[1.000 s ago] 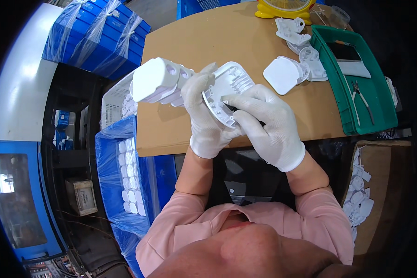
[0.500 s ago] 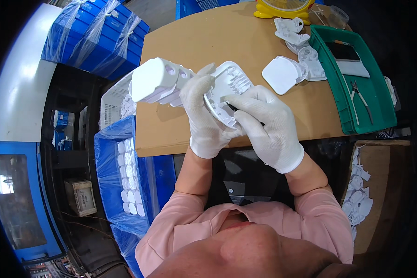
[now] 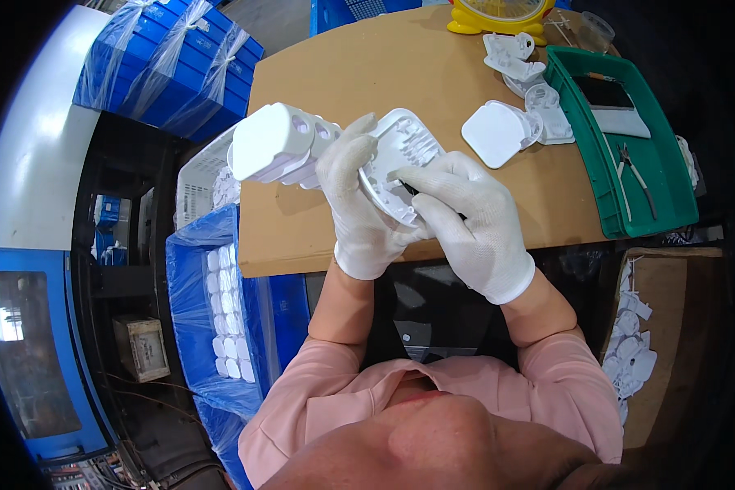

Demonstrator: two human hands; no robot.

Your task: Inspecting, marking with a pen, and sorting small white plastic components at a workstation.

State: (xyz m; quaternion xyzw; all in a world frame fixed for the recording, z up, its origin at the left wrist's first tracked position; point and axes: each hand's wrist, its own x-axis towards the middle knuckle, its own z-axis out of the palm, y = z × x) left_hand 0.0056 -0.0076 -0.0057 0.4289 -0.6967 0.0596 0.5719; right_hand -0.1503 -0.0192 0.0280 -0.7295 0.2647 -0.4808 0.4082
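Observation:
A white plastic housing [image 3: 402, 147] is tilted up above the near part of the table, its ribbed hollow side showing. My left hand [image 3: 358, 196], in a white knit glove, is closed around the housing's left and lower edge. My gloved right hand [image 3: 475, 220] pinches a slim black tool [image 3: 410, 188], its tip inside the housing; the fingers hide most of it, so its kind cannot be told. Just left of my left hand, a row of stacked white housings [image 3: 271, 140] rests on the table's left side.
Cardboard covers the table [image 3: 367, 65]. To the right lie loose white parts [image 3: 498, 132] and a green tray [image 3: 596, 175] holding cutting pliers [image 3: 635, 181]. A yellow fan [image 3: 498, 23] stands at the back. Lined blue crate [image 3: 184, 298] at left and cardboard box [image 3: 670, 327] at right hold white parts.
Almost nothing differs. Both hands keep their hold on the housing and the black tool, with only a very slight shift of the right hand.

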